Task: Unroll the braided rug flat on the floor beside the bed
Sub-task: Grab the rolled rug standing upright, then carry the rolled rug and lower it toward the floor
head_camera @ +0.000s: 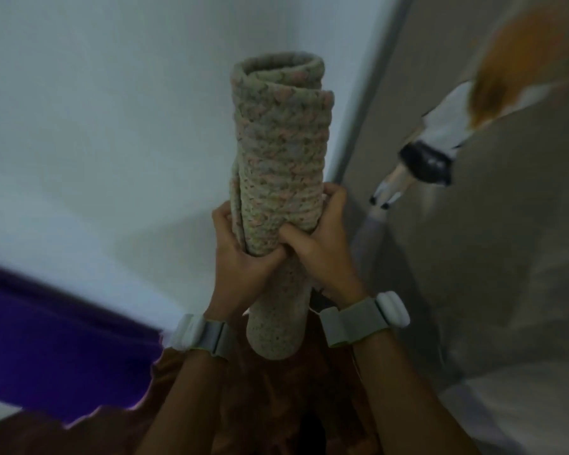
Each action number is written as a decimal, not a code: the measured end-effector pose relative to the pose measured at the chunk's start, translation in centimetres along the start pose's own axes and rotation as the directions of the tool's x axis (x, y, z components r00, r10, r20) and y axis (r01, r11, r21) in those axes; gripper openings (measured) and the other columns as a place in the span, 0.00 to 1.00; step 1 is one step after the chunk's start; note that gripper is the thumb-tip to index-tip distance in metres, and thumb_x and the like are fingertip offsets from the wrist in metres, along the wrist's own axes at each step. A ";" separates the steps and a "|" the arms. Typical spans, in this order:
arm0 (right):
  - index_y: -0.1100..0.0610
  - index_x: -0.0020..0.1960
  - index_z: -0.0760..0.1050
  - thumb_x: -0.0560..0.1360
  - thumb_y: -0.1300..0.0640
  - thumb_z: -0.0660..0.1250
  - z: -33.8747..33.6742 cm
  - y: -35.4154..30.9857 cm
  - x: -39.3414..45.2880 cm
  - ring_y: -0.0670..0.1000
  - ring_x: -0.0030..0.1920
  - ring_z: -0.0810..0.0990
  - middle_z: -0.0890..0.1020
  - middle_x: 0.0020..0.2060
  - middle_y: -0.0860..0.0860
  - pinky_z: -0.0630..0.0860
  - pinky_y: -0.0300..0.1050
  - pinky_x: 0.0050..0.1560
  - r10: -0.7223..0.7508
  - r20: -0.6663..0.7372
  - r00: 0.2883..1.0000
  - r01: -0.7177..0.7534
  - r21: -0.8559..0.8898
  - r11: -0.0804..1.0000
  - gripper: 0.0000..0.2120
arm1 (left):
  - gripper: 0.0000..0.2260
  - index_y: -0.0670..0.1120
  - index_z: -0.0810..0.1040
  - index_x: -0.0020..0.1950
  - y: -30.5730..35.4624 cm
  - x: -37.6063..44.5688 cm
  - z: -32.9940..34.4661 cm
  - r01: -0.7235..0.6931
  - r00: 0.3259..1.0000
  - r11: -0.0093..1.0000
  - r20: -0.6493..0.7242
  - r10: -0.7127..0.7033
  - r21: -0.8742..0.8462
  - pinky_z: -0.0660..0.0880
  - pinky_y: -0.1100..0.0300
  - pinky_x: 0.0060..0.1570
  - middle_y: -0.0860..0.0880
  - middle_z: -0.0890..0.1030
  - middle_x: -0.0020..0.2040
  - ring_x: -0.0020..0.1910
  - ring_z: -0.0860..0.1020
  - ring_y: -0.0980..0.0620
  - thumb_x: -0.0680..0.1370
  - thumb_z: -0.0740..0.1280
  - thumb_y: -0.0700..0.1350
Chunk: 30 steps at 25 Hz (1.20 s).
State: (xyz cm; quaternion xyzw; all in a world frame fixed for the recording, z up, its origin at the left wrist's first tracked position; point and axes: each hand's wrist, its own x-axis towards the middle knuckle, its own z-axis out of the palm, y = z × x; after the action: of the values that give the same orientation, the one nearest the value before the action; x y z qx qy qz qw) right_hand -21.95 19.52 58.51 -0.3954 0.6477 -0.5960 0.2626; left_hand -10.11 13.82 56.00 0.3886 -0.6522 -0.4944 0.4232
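Observation:
The braided rug (281, 152) is a tight roll of pale green, pink and blue yarn, held upright in front of me with its open spiral end pointing away. My left hand (243, 261) wraps the roll's lower left side. My right hand (319, 244) grips the lower right side, thumb pressed into the weave. Both hands hold the rug near its bottom third; the roll's near end hangs between my wrists. Each wrist wears a grey band with a white sensor.
A pale floor (96, 142) spreads to the left. A purple cloth (56, 349) lies at lower left. A grey wall or door panel (490, 257) rises on the right, with a blurred orange and white object (467, 119) against it.

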 end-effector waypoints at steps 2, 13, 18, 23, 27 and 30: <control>0.51 0.65 0.61 0.66 0.50 0.72 -1.4 -3.6 -1.0 0.37 0.48 0.81 0.77 0.52 0.42 0.81 0.44 0.48 -0.093 -0.069 0.993 0.094 0.008 0.996 0.32 | 0.37 0.53 0.61 0.67 4.4 0.0 0.6 -0.101 0.995 0.994 0.015 0.102 -0.049 0.80 0.66 0.47 0.64 0.71 0.52 0.48 0.78 0.70 0.66 0.79 0.47; 0.56 0.75 0.62 0.76 0.45 0.68 -12.0 -12.4 -14.5 0.52 0.70 0.74 0.74 0.69 0.54 0.73 0.57 0.67 -0.394 -0.586 0.707 0.276 -0.285 0.918 0.33 | 0.35 0.43 0.64 0.65 17.1 -9.4 7.8 -0.241 0.863 0.871 0.316 0.395 -0.429 0.76 0.73 0.49 0.56 0.76 0.57 0.53 0.79 0.67 0.65 0.77 0.50; 0.57 0.74 0.63 0.77 0.48 0.66 -19.9 -14.8 -25.0 0.41 0.63 0.79 0.78 0.63 0.46 0.77 0.40 0.59 -0.437 -0.736 0.517 0.196 -0.395 0.898 0.30 | 0.32 0.41 0.64 0.64 21.4 -19.7 14.3 -0.168 0.731 0.798 0.470 0.495 -0.579 0.76 0.74 0.45 0.57 0.77 0.54 0.50 0.80 0.69 0.67 0.77 0.41; 0.55 0.72 0.66 0.74 0.43 0.67 -28.1 -16.1 -39.2 0.41 0.61 0.80 0.80 0.61 0.45 0.79 0.46 0.60 -0.468 -0.846 0.254 0.073 -0.465 0.882 0.31 | 0.32 0.45 0.63 0.61 25.8 -34.0 20.7 -0.080 0.569 0.747 0.585 0.578 -0.660 0.77 0.69 0.47 0.58 0.77 0.53 0.50 0.80 0.65 0.63 0.74 0.49; 0.56 0.72 0.65 0.75 0.46 0.67 -32.6 -16.5 -49.4 0.35 0.58 0.79 0.79 0.55 0.34 0.76 0.34 0.55 -0.476 -0.873 0.105 -0.032 -0.482 0.876 0.30 | 0.35 0.44 0.64 0.63 28.0 -44.3 24.1 -0.034 0.458 0.724 0.633 0.624 -0.689 0.79 0.63 0.50 0.60 0.76 0.54 0.53 0.80 0.63 0.63 0.76 0.51; 0.57 0.71 0.66 0.75 0.47 0.67 -35.7 -16.7 -58.0 0.33 0.56 0.79 0.80 0.53 0.32 0.75 0.32 0.54 -0.488 -0.873 -0.030 -0.117 -0.481 0.869 0.28 | 0.35 0.41 0.65 0.63 29.6 -53.1 26.3 0.062 0.335 0.702 0.677 0.655 -0.710 0.77 0.67 0.51 0.60 0.75 0.54 0.53 0.79 0.66 0.63 0.76 0.49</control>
State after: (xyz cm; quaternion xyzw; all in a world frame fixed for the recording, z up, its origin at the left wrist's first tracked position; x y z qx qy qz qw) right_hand -15.69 87.94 72.66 0.0108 0.6867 -0.5706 -0.4503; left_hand -19.32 77.50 71.92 -0.2471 -0.6295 -0.7117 0.1900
